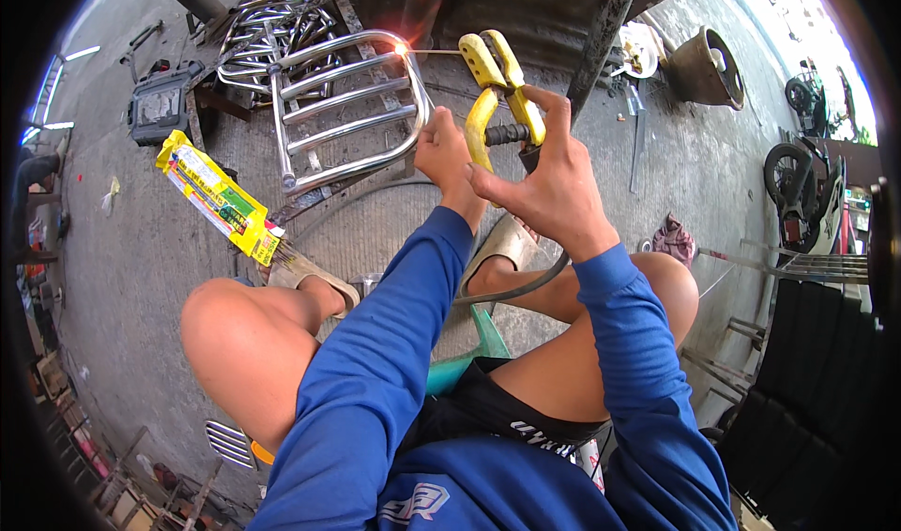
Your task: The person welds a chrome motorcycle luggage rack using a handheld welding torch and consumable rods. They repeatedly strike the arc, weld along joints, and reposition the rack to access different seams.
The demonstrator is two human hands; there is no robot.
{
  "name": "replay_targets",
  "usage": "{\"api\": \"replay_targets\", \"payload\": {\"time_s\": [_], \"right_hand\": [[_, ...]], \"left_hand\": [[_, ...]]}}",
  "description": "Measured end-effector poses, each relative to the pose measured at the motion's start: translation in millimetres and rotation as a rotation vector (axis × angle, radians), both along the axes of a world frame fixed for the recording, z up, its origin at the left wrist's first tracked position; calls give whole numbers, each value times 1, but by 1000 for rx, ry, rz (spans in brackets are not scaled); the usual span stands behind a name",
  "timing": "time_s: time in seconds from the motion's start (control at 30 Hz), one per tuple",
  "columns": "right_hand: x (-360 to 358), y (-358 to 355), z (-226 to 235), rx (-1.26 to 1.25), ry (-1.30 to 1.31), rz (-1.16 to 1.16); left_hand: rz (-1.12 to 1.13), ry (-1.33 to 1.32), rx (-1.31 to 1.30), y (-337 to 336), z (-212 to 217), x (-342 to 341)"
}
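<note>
My right hand grips a yellow welding electrode holder, thumb and index finger around its handle. A thin welding rod sticks out leftward from its jaws. The rod's tip meets the upper right corner of a shiny tubular metal rack, where a bright orange glow shows. My left hand is closed at the rack's right edge, fingers pinched on the tube there; the fingertips are partly hidden. Several parallel bars cross the rack, which lies tilted on a support. A dark cable runs from the holder down past my right leg.
More shiny bent tubes are piled behind the rack. A yellow packet of rods lies by my left foot, near a dark case. A green stool is under me. A bucket and motorcycle stand at right.
</note>
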State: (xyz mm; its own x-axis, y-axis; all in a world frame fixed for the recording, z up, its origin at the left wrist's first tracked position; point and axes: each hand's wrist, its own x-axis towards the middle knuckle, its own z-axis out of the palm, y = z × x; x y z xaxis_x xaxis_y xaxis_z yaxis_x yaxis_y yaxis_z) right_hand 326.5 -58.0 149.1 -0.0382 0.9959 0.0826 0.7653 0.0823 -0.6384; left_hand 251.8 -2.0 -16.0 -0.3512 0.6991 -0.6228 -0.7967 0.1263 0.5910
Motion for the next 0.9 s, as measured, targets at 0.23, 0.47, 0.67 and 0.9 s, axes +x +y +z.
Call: {"api": "replay_targets", "payload": {"time_s": [0.23, 0.47, 0.67, 0.9], "right_hand": [[3, 0, -4, -59, 103, 23], [2, 2, -8, 10, 50, 43], [3, 2, -9, 19, 10, 39], [2, 4, -9, 10, 12, 40]], "left_hand": [[-318, -352, 425, -17, 23, -6], [-336, -619, 394, -18, 27, -6], [-114, 53, 155, -9, 12, -4], [-48, 3, 81, -7, 24, -3]]}}
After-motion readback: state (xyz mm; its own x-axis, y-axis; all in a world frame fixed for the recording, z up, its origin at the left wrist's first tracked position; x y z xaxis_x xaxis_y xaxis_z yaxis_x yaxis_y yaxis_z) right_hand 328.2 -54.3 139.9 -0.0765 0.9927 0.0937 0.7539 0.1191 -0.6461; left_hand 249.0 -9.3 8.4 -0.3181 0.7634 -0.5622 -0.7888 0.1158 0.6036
